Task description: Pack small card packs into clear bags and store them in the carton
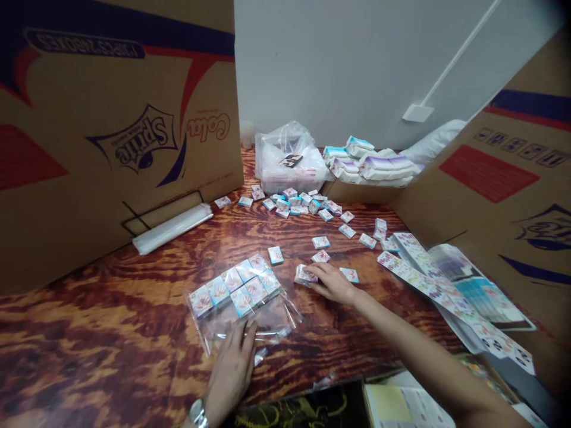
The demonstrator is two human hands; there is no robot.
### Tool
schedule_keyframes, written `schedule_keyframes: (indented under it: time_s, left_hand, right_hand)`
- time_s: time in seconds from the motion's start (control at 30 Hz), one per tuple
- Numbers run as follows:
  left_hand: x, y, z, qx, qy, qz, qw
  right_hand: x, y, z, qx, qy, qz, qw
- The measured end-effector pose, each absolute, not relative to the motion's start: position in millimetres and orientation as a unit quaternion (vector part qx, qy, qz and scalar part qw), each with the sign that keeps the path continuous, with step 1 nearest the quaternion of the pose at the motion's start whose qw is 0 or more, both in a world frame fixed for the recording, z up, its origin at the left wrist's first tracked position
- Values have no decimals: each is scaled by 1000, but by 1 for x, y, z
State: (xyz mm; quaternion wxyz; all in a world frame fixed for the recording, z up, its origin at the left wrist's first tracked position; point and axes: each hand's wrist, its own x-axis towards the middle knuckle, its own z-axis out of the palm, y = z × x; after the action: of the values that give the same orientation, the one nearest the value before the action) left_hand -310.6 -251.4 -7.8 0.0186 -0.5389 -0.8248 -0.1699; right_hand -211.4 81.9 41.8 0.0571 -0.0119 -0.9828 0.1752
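Note:
My left hand (232, 359) lies flat with its fingers stretched over the near, unfilled part of a clear plastic bag (272, 318). Two rows of small printed boxes (217, 290) fill the far part of that bag. To the right, my right hand (333, 284) has its fingers bent around a short stack of small boxes (301, 273) on the tabletop; its fingertips are partly hidden. Close to it lie a loose box (349, 274), a pinkish one (320, 256) and a bluish one (320, 242). Another box (275, 255) rests between bag and stack.
Large cardboard cartons stand left (178, 89) and right (491, 172). Across the wooden table (134, 333) are scattered small boxes (294, 202), a stack of clear bags (289, 160), wrapped packs (383, 166) and a plastic roll (173, 229). Printed card strips (446, 291) lie at right.

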Motion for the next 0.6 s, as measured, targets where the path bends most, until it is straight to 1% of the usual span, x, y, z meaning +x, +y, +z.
schedule_keyframes:
  time_s: [0.13, 0.23, 0.47, 0.6]
  left_hand:
    - [-310, -252, -8, -539, -825, -172, 22]
    - [-310, -252, -8, -537, -825, -173, 32]
    - [-308, -248, -2, -537, -826, -166, 42]
    - [-303, -261, 16, -555, -818, -127, 84]
  right_hand:
    - [-210, 79, 40, -5, -976, 208, 70]
    - [-206, 75, 36, -21, -970, 225, 95]
    - [-202, 56, 6, -80, -964, 202, 152]
    - [-196, 41, 16, -114, -956, 189, 191]
